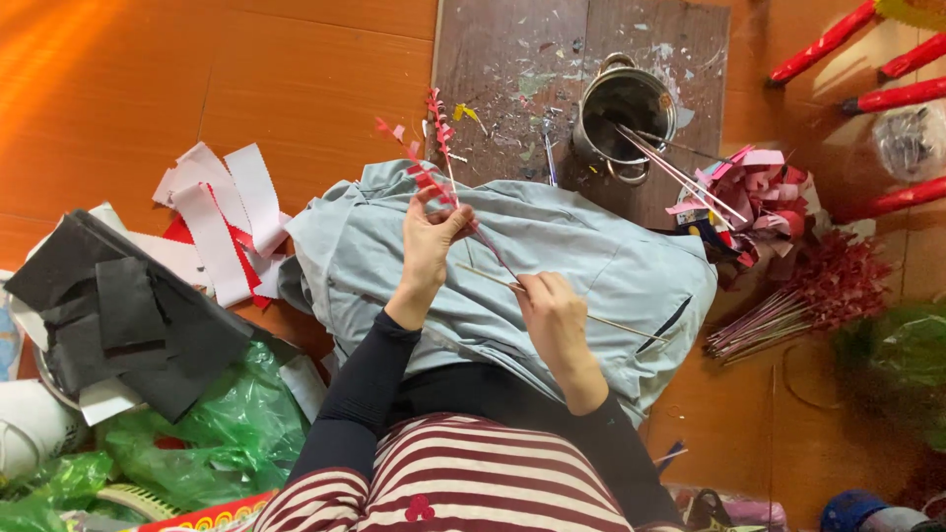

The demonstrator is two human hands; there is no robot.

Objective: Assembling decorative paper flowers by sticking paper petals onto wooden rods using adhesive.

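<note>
A thin stick [448,167] wrapped in curly red-and-pink paper fringe stands nearly upright; a bare stick [562,302] lies slanted across the lap.

A metal pot [624,106] stands far on a paint-flecked wooden board [512,69]. Right of it lie pink paper strips [764,187] and a bundle of red-tipped sticks [798,300]. At left, white and red strips [222,222], black sheets [118,315] and green plastic bags [212,433] rest on the orange floor [118,89].
</note>
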